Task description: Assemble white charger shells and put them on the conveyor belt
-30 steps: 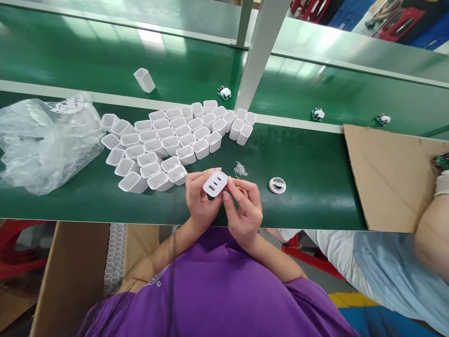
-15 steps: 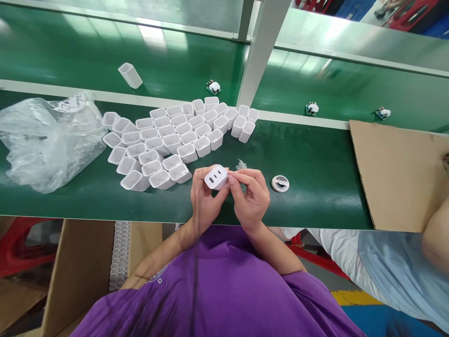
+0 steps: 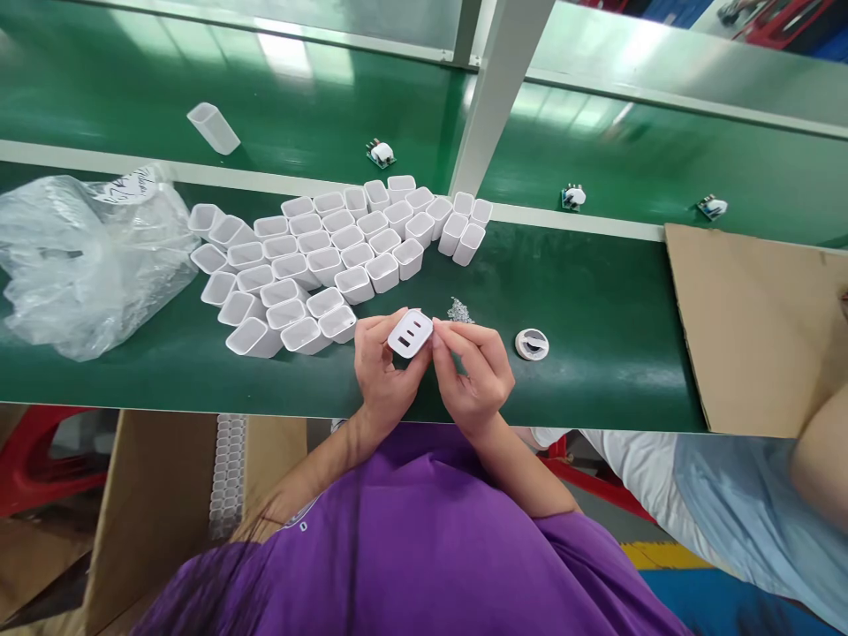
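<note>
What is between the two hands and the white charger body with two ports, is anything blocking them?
Nothing visible. The left hand and the right hand both hold the white charger body directly, fingers on its sides, above the green table. The empty white shells and the small round part lie apart from it.

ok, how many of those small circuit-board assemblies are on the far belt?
3. One left of the white post, one just right of it, one far right above the cardboard. More may lie outside the frame.
</note>
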A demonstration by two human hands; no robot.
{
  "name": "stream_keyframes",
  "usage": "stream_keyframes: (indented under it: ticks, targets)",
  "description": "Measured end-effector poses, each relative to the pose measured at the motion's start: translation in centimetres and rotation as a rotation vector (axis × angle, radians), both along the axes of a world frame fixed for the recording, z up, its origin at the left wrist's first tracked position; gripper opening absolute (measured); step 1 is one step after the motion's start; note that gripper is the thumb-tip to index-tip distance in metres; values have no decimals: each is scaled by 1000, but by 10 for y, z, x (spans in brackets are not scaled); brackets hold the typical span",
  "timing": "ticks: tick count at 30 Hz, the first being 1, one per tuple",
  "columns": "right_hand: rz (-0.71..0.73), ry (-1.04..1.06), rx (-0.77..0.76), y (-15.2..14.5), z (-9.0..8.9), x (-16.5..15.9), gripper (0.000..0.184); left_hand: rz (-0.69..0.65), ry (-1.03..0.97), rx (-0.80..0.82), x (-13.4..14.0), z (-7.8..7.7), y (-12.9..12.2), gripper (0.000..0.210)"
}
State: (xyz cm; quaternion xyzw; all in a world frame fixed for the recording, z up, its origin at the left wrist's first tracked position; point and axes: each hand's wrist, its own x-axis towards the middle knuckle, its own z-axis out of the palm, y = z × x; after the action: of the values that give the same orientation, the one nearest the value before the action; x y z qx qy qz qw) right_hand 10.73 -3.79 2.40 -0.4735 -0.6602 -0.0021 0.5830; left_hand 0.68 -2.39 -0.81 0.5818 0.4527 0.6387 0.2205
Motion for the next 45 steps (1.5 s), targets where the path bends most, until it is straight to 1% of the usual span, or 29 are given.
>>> stream_keyframes:
  ticks: [4, 6, 8, 11, 13, 15, 17, 20, 23, 27, 29, 31, 35, 38, 41, 45]
  targets:
    - [-35, -60, 24, -6, -4, -4, 34, 89, 96, 87, -2, -2, 1, 42]
    - [-13, -36, 10, -8, -5, -5, 36, 105, 134, 84, -3, -3, 2, 39]
    - [62, 62, -70, -9, -6, -5, 33, 49, 97, 28, -3, -3, 1, 38]
    - [180, 219, -214, -10, -5, -3, 28, -98, -26, -101, -2, -2, 0, 40]
    - [196, 259, -260, -10, -4, -2, 28, -151, -68, -148, -3, -1, 0, 38]
    - [181, 262, -274, -10, -4, -1, 28, -167, -83, -170, -4, -2, 0, 35]
    - [158, 239, -266, -10, -4, -1, 29, -161, -85, -196, -5, -2, 0, 34]
    - [129, 180, -221, -12, -5, -1, 31, -112, -74, -207, -5, 0, 1, 30]
    - [100, 111, -191, -16, -4, -1, 34, -49, -22, -167, -4, 3, 2, 26]
    - [101, 90, -211, -22, 0, 1, 35, 12, 83, -95, -3, 6, 2, 31]
    - [135, 135, -256, -26, 2, 2, 35, 48, 155, -44, -5, 8, 2, 31]
    - [202, 216, -324, -29, 3, 3, 35, 86, 226, 16, -7, 11, 4, 30]
    - [423, 387, -531, -35, 7, 8, 44, 150, 351, 151, -15, 17, 9, 29]
    - [528, 451, -660, -39, 11, 14, 49, 140, 420, 208, -20, 20, 13, 30]
    - [554, 424, -743, -40, 18, 20, 51, 89, 475, 225, -26, 21, 14, 35]
    - [575, 305, -828, -40, 25, 30, 54, 72, 528, 195, -30, 22, 16, 31]
